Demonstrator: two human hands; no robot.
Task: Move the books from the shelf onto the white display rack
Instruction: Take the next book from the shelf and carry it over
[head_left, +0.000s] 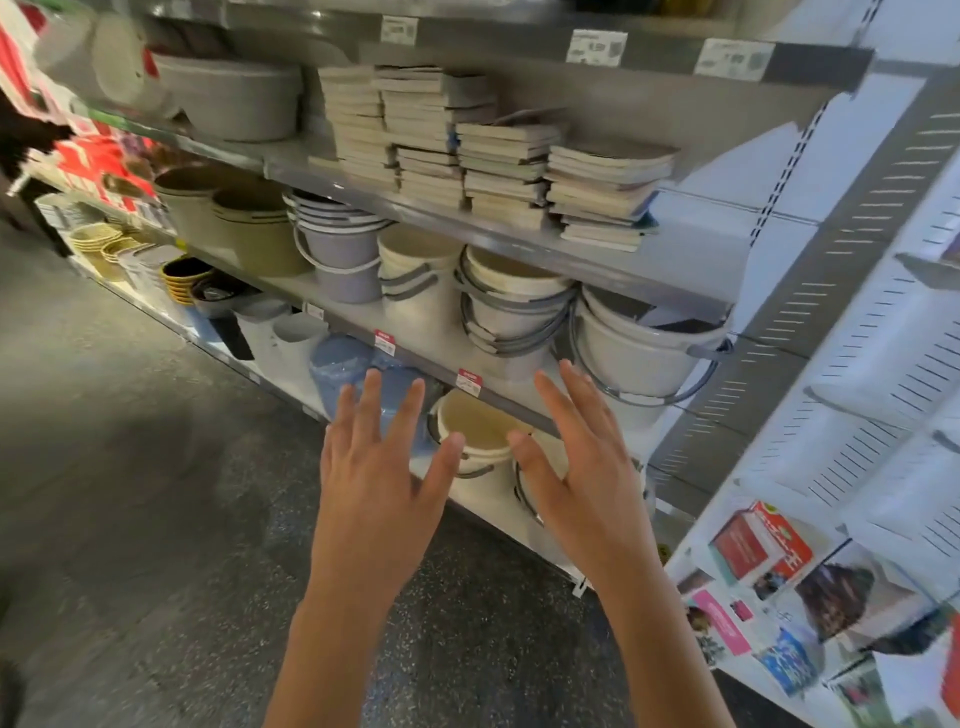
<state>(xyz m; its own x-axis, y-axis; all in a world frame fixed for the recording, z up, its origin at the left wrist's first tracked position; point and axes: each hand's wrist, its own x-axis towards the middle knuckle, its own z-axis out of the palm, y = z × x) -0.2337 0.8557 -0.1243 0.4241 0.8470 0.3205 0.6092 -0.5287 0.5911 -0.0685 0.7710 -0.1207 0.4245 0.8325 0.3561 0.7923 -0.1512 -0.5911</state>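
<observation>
Both hands up, left hand (382, 467) and right hand (584, 457) empty, fingers (553, 402) spread wide below the books (498, 156); shelf (519, 234) tags were unreadable.

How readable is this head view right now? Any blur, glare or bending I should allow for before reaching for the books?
Head view: motion blur smears the book stacks and price tags; wide-angle bending curves the shelf edges; the white display rack is bright, nearly washed out; the floor is dim; both hands, left hand and right hand, stay fairly sharp.
</observation>
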